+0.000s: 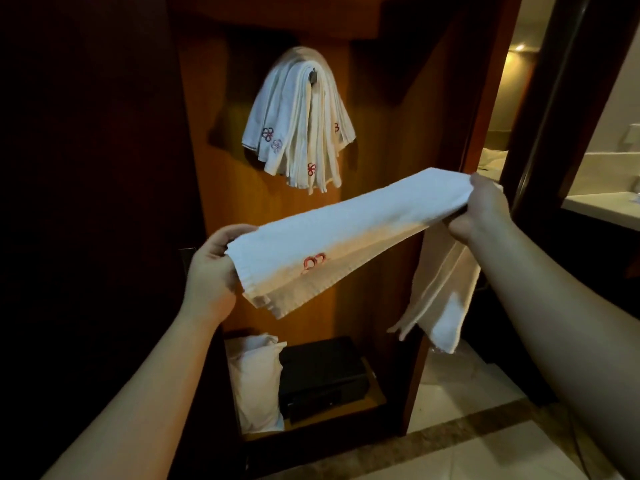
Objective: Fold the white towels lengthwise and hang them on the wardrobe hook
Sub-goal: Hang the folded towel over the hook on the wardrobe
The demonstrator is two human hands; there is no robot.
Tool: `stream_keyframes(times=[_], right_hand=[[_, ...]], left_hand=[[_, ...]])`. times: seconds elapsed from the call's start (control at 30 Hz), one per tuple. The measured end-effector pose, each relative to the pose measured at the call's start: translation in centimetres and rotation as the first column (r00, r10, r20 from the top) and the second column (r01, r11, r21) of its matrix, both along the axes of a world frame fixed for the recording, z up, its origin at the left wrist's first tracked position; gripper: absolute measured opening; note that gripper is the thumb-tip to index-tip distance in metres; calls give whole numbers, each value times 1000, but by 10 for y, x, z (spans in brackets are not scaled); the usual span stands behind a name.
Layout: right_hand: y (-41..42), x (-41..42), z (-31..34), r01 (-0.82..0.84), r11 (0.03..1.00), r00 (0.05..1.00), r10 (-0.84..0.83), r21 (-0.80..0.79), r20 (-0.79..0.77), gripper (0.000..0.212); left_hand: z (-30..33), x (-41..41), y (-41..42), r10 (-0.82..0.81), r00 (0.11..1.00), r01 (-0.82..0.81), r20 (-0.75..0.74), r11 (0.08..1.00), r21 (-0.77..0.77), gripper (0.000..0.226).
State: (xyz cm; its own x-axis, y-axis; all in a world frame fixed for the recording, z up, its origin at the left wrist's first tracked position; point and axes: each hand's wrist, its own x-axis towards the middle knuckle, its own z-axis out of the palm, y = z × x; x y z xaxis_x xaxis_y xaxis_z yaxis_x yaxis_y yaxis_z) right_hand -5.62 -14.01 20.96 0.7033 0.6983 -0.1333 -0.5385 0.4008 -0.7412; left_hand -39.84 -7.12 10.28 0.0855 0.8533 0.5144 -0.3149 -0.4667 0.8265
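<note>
While both hands stretch one towel (346, 230), perhaps five towels (298, 123) hang.

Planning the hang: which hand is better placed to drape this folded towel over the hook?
Probably left hand: it holds only the folded white towel; right hand also grips a second hanging towel.

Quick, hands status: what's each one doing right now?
Left hand: grips the near end of the folded towel.
Right hand: grips its far end; a second towel hangs below it.
</note>
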Motion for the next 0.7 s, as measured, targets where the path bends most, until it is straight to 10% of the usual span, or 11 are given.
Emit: stream_keyframes(times=[0.23, 0.57, 0.7], right_hand=[[2, 1, -15, -82, 996, 995, 84, 43, -45, 32], [6, 16, -29, -17, 1000, 1000, 17, 20, -8, 26], [12, 21, -39, -35, 999, 999, 35, -20, -18, 20]], left_hand=[[4, 16, -9, -228, 973, 232, 44, 940, -249, 42], [-1, -8, -3, -252, 963, 246, -100, 967, -61, 63], [-16, -13, -3, -351, 929, 340, -120, 935, -104, 34]])
